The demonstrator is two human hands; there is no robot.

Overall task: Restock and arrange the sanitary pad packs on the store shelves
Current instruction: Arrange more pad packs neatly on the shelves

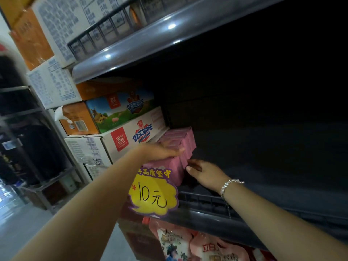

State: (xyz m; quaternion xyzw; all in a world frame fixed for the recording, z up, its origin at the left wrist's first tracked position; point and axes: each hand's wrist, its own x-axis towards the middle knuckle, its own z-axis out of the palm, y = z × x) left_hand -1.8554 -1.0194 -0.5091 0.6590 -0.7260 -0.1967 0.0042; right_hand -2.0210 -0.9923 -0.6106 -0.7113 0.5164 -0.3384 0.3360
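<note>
A row of pink sanitary pad packs (180,146) stands at the left end of a dark shelf (244,213), running front to back. My left hand (160,152) lies flat on top of the front packs, fingers together and pressing down. My right hand (204,173), with a silver bracelet on the wrist, rests on the shelf floor with its fingertips against the right side of the front pack. Neither hand has a pack lifted. The rest of the shelf to the right is dark and I see no packs there.
A yellow price tag (153,196) reading 10 hangs on the shelf's front rail, below the packs. Cardboard cartons (120,136) are stacked just left of the packs. Another shelf (150,40) hangs overhead. Pink pouches (197,245) sit on the level below.
</note>
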